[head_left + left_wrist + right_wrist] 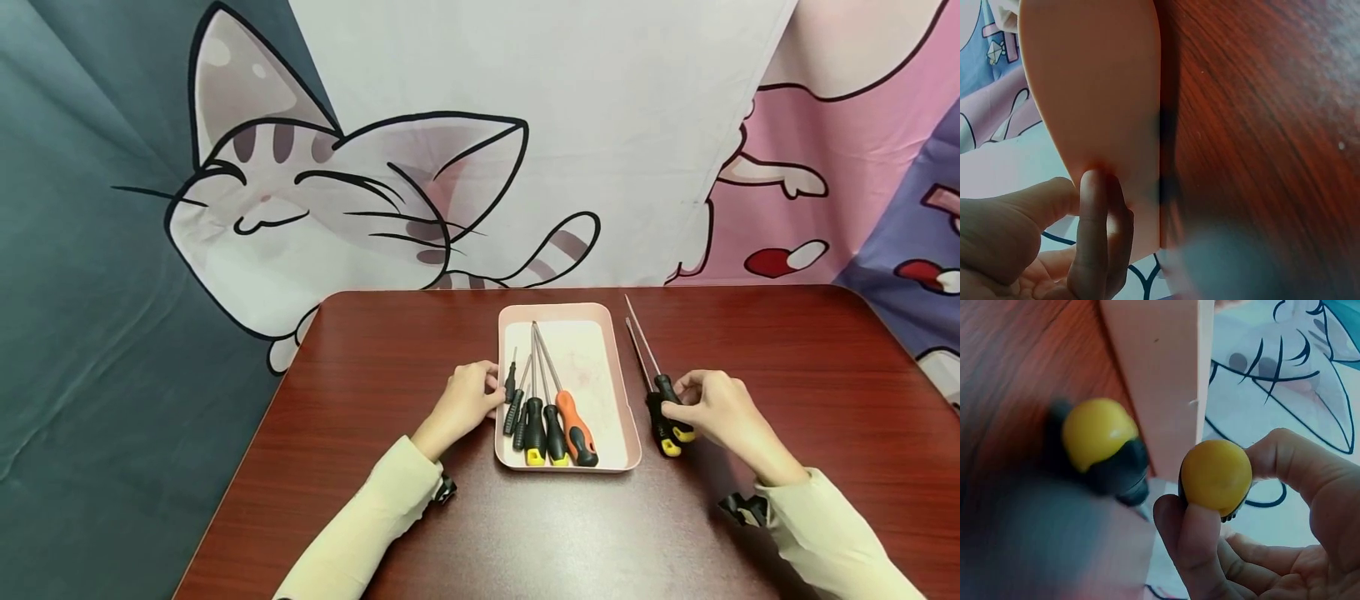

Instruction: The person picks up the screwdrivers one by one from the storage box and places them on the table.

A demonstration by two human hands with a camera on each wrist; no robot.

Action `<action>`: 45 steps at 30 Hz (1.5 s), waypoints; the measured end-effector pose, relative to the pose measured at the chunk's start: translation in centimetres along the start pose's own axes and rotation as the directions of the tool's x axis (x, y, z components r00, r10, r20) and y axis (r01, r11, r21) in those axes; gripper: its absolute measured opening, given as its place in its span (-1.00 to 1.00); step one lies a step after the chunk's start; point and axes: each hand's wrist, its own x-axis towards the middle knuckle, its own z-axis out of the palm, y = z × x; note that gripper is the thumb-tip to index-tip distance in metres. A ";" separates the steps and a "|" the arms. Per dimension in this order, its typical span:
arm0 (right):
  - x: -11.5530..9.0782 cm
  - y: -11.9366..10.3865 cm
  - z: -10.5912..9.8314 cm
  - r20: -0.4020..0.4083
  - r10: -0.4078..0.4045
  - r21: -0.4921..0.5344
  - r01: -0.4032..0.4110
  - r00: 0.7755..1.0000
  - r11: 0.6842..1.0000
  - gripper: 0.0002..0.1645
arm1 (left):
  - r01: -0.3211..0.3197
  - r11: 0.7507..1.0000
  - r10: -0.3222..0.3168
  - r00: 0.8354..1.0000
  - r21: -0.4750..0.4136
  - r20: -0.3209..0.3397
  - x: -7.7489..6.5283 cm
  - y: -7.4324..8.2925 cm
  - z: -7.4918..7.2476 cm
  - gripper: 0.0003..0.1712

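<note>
Cartoon-cat cloth hangs as backdrop behind a reddish-brown table, w/ a pink tray near the middle. R hand is nearer the two loose drivers, just R of the tray: thumb & fingers pinch the handle of the outer screwdriver, black w/ yellow butt; can't tell if it's clear of the tabletop. Key relation: tray lies to the L of those fingers, w/ the inner screwdriver btwn, so any shift trayward looks to be sideways, approx. across the held one's long axis, & would have to get past the inner one. Held one's shaft points away from the person, tip toward the backdrop & leaning a bit L, butt toward the person; long axis thus runs front-to-back on a slight slant, roughly // to its neighbor. L hand is at the opposite side, thumb & fingers gripping the tray's L wall. Inside the tray, L of center: orange-and-black screwdriver plus five dark-handled drivers, shafts likewise away from the person, handles near.
</note>
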 end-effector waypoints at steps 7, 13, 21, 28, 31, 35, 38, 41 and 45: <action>-0.4 1.7 -0.5 0.002 0.028 -0.034 -0.028 1.000 0.999 -0.63 | -0.001 1.000 0.001 1.000 0.001 0.000 0.1 0.2 -0.1 -0.62; -0.6 2.7 -0.6 -0.019 0.031 -0.120 -0.033 0.999 0.992 -0.62 | 0.000 1.000 0.000 1.000 -0.009 0.003 0.0 0.3 -0.1 -0.61; -0.9 3.8 -0.6 -0.008 0.060 -0.141 -0.060 0.998 0.988 -0.62 | -0.006 1.000 0.006 1.000 -0.009 0.002 0.0 0.3 0.0 -0.61; -0.9 4.3 -0.4 -0.012 0.070 -0.156 -0.071 0.997 0.985 -0.62 | -0.002 1.000 0.002 1.000 -0.011 0.000 -0.1 0.1 0.1 -0.61; -0.9 4.5 -0.3 -0.010 0.076 -0.160 -0.076 0.997 0.984 -0.61 | 0.004 1.000 -0.004 1.000 -0.017 0.002 -0.1 0.1 0.1 -0.62; -0.9 4.5 -0.2 -0.013 0.077 -0.162 -0.078 0.997 0.984 -0.61 | -0.001 1.000 0.001 1.000 -0.009 0.000 0.0 0.0 0.1 -0.62; -0.9 4.5 -0.1 -0.014 0.073 -0.167 -0.074 0.997 0.983 -0.60 | -0.010 1.000 0.010 1.000 0.000 -0.003 0.0 -0.1 0.0 -0.61; -1.1 4.4 0.0 0.004 0.076 -0.154 -0.074 0.997 0.985 -0.60 | -0.018 1.000 0.018 1.000 -0.001 -0.004 0.0 -0.1 0.0 -0.61; -1.2 4.3 0.2 0.019 0.076 -0.143 -0.072 0.997 0.987 -0.63 | -0.021 1.000 0.021 1.000 0.007 -0.008 0.0 -0.1 0.0 -0.62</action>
